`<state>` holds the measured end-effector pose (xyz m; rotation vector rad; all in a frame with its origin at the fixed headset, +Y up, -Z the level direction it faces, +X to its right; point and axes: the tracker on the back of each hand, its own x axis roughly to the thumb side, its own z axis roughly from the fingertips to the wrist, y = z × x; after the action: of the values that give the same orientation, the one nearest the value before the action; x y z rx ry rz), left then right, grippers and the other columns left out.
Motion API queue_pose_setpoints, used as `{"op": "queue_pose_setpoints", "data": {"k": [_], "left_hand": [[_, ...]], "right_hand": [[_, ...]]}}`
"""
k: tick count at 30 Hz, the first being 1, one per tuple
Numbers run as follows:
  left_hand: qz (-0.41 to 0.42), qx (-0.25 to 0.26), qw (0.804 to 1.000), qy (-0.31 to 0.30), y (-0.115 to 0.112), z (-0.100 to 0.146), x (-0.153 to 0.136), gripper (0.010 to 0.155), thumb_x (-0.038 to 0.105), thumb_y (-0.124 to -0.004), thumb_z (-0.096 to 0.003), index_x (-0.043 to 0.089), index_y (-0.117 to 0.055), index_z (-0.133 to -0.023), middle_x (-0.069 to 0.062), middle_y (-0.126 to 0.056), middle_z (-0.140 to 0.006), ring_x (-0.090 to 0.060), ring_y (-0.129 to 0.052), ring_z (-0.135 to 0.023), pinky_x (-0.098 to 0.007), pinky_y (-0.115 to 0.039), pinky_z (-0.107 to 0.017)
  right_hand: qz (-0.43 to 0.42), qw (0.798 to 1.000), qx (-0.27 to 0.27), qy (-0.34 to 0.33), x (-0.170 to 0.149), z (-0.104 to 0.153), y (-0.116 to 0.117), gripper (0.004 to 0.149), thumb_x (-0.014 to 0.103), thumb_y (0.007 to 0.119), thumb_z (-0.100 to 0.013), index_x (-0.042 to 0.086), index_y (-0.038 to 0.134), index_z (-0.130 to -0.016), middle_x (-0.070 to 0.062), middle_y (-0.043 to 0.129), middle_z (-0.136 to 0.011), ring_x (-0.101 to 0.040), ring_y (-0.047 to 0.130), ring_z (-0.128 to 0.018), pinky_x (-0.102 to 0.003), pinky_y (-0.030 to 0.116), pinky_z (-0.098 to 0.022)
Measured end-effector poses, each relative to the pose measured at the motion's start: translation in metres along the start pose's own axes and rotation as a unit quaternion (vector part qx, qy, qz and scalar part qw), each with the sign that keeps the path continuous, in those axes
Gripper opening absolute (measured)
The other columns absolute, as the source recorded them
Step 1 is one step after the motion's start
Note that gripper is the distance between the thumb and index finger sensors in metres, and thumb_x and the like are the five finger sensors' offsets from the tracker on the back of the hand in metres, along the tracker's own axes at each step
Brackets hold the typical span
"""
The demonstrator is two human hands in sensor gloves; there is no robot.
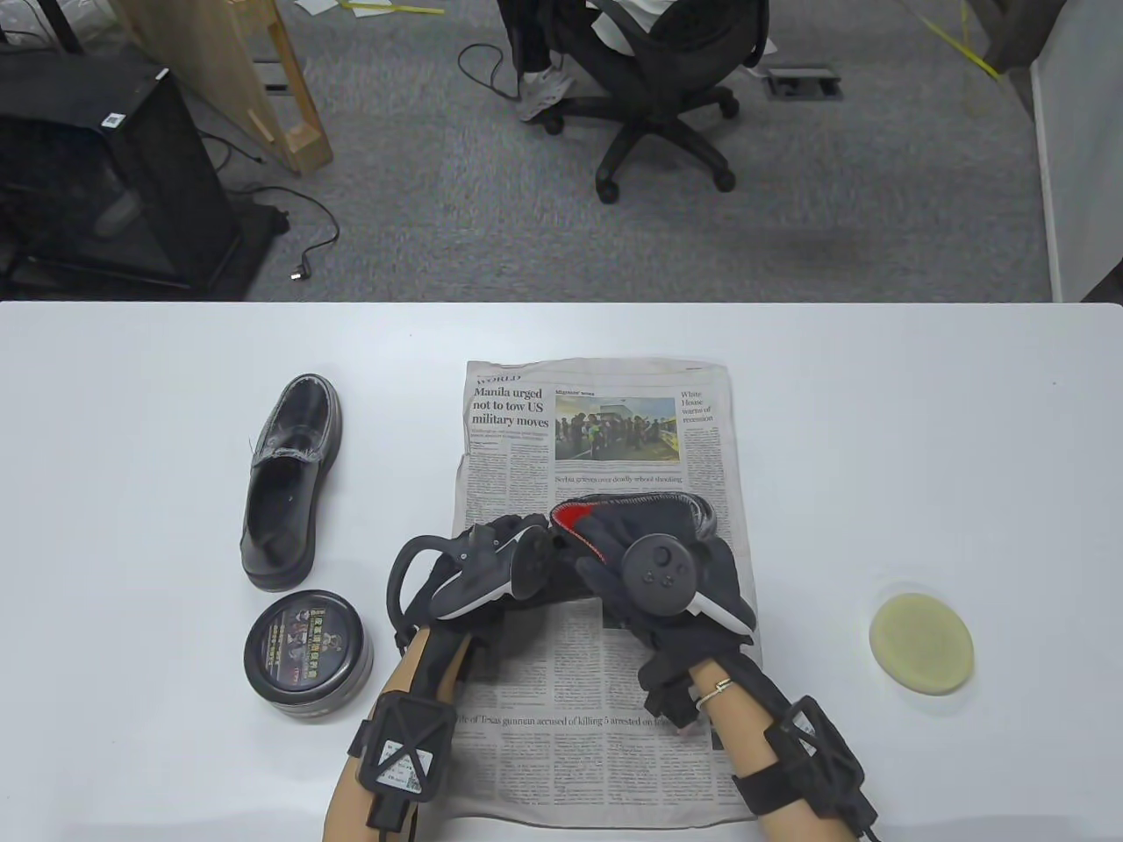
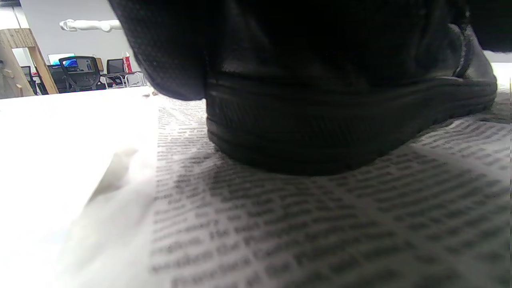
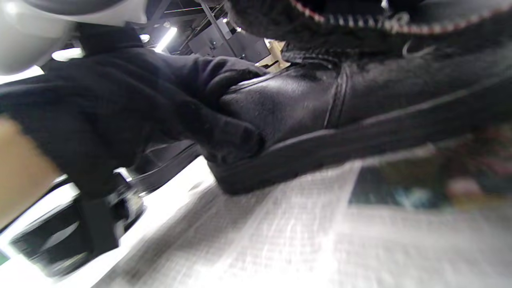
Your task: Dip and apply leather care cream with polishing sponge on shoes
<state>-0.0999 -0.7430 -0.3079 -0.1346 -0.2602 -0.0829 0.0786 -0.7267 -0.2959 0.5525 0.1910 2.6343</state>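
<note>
A black leather shoe (image 1: pixel 709 519) lies on the newspaper (image 1: pixel 597 421), mostly hidden under both gloved hands. My left hand (image 1: pixel 525 539) holds its heel end; in the right wrist view its fingers (image 3: pixel 224 132) curl round the heel of the shoe (image 3: pixel 320 108). My right hand (image 1: pixel 649 509) lies over the top of the shoe with fingers curled over its far side. The left wrist view shows the shoe's sole (image 2: pixel 320 136) resting on the paper. The closed black cream tin (image 1: pixel 307 653) stands at the front left. The round yellow sponge (image 1: pixel 921 643) lies at the right, untouched.
A second black shoe (image 1: pixel 294 482) stands left of the newspaper, just behind the tin. The white table's (image 1: pixel 921 395) far edge runs across the middle of the view, with an office chair (image 1: pixel 658 79) on the floor beyond.
</note>
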Motion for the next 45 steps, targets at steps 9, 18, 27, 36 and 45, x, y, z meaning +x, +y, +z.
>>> {"op": "queue_pose_setpoints", "data": {"k": [9,18,27,36,45], "left_hand": [[0.014,0.004,1.0,0.004,-0.002,0.001,-0.003,0.085,0.06,-0.081,-0.0359,0.033,-0.056,-0.112,0.0,-0.079,-0.111,-0.023,-0.087,-0.095,-0.039,-0.083,-0.067],[0.009,0.011,1.0,0.015,-0.002,0.002,-0.002,0.084,0.061,-0.081,-0.0351,0.032,-0.06,-0.111,-0.001,-0.082,-0.109,-0.025,-0.089,-0.093,-0.04,-0.083,-0.065],[-0.008,-0.002,1.0,0.004,-0.001,0.0,0.001,0.081,0.06,-0.08,-0.0361,0.035,-0.058,-0.11,0.003,-0.079,-0.112,-0.024,-0.086,-0.098,-0.042,-0.081,-0.069],[0.012,0.007,1.0,0.01,-0.003,0.001,-0.002,0.084,0.06,-0.081,-0.0354,0.034,-0.057,-0.111,0.003,-0.08,-0.111,-0.024,-0.087,-0.097,-0.043,-0.081,-0.068],[0.005,0.01,1.0,0.019,-0.003,0.001,-0.002,0.084,0.062,-0.08,-0.0351,0.032,-0.06,-0.111,-0.001,-0.083,-0.108,-0.026,-0.09,-0.092,-0.042,-0.082,-0.065]], "right_hand": [[0.042,0.987,0.02,0.156,-0.043,-0.038,-0.001,0.061,0.047,0.037,-0.065,0.017,0.035,-0.118,-0.013,0.033,-0.123,-0.044,0.026,-0.111,-0.064,0.025,-0.071],[0.163,0.978,0.049,0.123,-0.057,0.019,0.005,0.061,0.041,0.035,-0.066,0.011,0.017,-0.116,-0.02,0.012,-0.118,-0.05,0.015,-0.105,-0.061,0.029,-0.072],[0.02,0.999,0.038,-0.008,-0.006,0.023,0.011,0.06,0.042,0.037,-0.066,0.014,0.025,-0.118,-0.018,0.02,-0.121,-0.05,0.023,-0.109,-0.065,0.036,-0.074],[0.019,0.993,0.028,0.11,-0.023,-0.039,0.004,0.061,0.048,0.036,-0.065,0.02,0.035,-0.118,-0.012,0.032,-0.124,-0.045,0.026,-0.112,-0.065,0.027,-0.072],[0.114,0.98,0.042,0.16,-0.064,0.001,0.001,0.061,0.041,0.034,-0.066,0.012,0.017,-0.117,-0.018,0.011,-0.118,-0.048,0.011,-0.106,-0.062,0.026,-0.071]]}}
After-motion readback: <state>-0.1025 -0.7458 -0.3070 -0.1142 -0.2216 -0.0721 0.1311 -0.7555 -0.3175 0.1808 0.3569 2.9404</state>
